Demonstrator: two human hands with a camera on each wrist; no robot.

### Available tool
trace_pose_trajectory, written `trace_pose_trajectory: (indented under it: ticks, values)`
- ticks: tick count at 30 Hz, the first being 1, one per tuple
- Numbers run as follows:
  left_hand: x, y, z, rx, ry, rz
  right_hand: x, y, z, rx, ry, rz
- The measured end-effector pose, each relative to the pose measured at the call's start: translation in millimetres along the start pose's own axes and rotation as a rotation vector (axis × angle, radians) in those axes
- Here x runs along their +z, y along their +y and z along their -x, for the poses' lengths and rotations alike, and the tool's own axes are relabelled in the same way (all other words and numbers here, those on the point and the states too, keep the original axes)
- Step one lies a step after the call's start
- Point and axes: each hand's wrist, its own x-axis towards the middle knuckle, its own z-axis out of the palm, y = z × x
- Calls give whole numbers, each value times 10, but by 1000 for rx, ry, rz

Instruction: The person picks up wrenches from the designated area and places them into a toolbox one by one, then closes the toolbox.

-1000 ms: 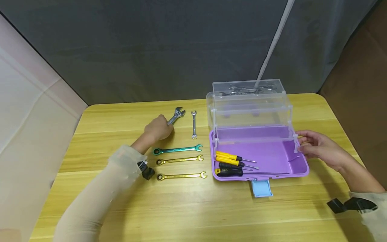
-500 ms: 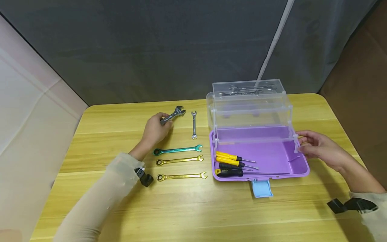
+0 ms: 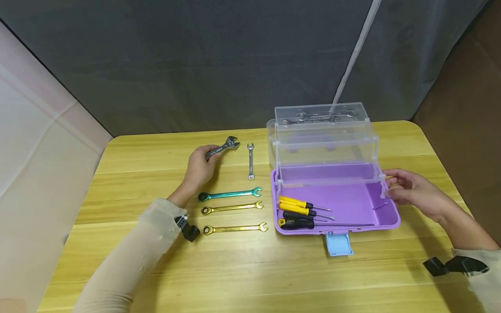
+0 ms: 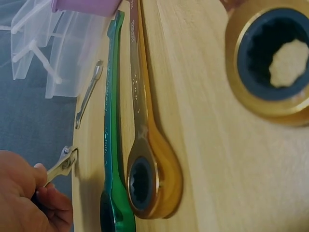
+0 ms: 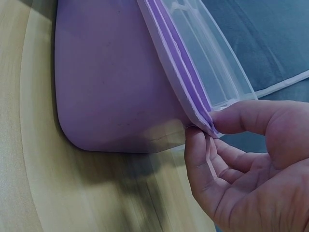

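Left grip (image 3: 201, 167): adjustable wrench (image 3: 223, 148) grasped
Right grip (image 3: 412, 190): toolbox (image 3: 352, 202) pinched at rim
Between them: double open-end wrench (image 3: 251, 161) laid

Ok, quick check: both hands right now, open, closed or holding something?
Left hand: closed, holding the adjustable wrench by its handle.
Right hand: closed, pinching the purple toolbox's rim between thumb and fingers.

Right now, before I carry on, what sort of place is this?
Probably a small screened-off work table, though the wider room isn't shown. The clues: a wood-grain tabletop, a dark cloth-like backdrop beyond it, and loose wrenches beside an open purple toolbox.
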Motion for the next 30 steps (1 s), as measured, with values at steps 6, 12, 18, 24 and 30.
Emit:
trace_pose_trajectory:
  ticks: [6, 12, 18, 24, 30]
  values:
    - [4, -11, 0, 10, 20, 25, 5, -4, 3, -3, -2, -15]
    - [-27, -4, 0, 40, 16, 43, 5, -3, 2, -1, 1, -11]
    - [-88, 45, 8, 57, 21, 69, 11, 10, 8, -10, 2, -19]
    - [-180, 108, 17, 71, -10, 82, 5, 18, 6, -20, -5, -38]
    - [-306, 153, 36, 89, -39, 137, -5, 19, 4, -20, -9, -50]
